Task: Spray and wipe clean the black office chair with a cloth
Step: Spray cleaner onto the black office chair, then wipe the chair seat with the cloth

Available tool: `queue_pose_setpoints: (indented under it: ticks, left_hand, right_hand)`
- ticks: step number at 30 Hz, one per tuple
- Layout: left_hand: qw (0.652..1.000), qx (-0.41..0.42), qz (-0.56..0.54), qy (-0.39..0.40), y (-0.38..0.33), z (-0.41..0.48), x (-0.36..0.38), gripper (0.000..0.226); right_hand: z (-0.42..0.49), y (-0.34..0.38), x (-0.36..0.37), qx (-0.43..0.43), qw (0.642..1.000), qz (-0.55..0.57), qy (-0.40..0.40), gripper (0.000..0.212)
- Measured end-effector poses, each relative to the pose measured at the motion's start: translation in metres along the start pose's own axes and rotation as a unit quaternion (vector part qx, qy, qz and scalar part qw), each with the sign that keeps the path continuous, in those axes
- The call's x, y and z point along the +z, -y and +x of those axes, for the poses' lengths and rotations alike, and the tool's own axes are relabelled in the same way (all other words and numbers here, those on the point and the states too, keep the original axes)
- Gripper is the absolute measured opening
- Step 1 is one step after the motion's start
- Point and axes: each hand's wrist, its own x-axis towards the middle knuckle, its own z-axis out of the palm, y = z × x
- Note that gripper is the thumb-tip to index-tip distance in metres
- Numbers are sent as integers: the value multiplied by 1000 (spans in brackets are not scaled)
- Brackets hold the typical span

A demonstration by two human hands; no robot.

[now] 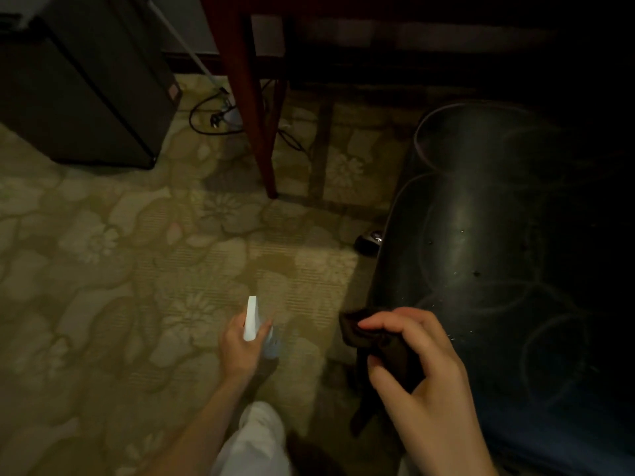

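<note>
Head view, step: prob. the wipe. R hand (424, 383) is hovering w/ the cloth (388, 345) at the near-left edge of the black chair (481, 235).
R grip: fingers (388, 322) are curling over the bunched cloth, thumb pinching from below. A tail of cloth is hanging under the hand.
L grip: L hand (237, 345) is wrapping round the spray bottle (251, 319), nozzle pointing fwd over the carpet (103, 252), not at the chair.
Chair: it's filling the right side of frame, its glossy curved surface running away from the person. A caster (369, 240) is peeking out at its left edge.
Chair vs fingers: chair edge is lying just beside the R fingertips, to their right. Too dark to tell whether the cloth is touching it.
Bottle vs chair: well apart, bottle sitting left of the cloth hand.
Surface: pale droplets (476, 273) are showing mid-panel, ahead of the cloth, so spray is prob. on already.
Doing it well: I'd be flattening the cloth under the palm instead of a tight wad, working in overlapping passes from the near edge fwd thru the droplets, and tucking up the hanging tail.
Watch: the far right of the chair is sitting in deep shadow, so missed spots are likely there.
Nearby: a wooden table leg (251, 115) and cables (213, 118) are lying beyond.
</note>
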Motion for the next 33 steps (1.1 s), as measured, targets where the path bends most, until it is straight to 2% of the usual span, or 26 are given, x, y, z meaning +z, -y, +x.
queue_pose_setpoints:
  ticks: [4,9,16,20,22,24,27,31,33]
  left_hand:
    - [999,19,32,19,47,7,14,24]
    - [997,-3,72,19,92,6,25,28]
    - [992,-51,105,41,83,-13,12,38]
    - [985,13,173,15,41,-43,-2,37]
    - [988,53,135,56,7,-63,-5,36]
    - [988,78,47,126,-32,-81,-7,29]
    - [968,57,-64,237,-80,-101,-4,31]
    - [960,32,-117,254,-107,-118,4,39]
    - [958,11,-139,249,-112,-123,7,39]
  right_hand:
    - [-21,-6,21,-31,999,-6,13,42]
    - [-49,-23,31,-57,998,-12,-8,41]
    - [-77,-31,26,-39,999,-16,-22,41]
    - [-86,-24,-1,-41,997,-40,-46,41]
    - [-85,-24,-17,-40,995,-62,-59,40]
    - [-82,-24,-33,-39,993,-86,-69,41]
    - [-73,-25,-48,-35,986,-145,-79,49]
    - [-41,-22,-39,-84,958,-252,-107,47]
    - [-24,-22,-24,-112,938,-318,-83,43]
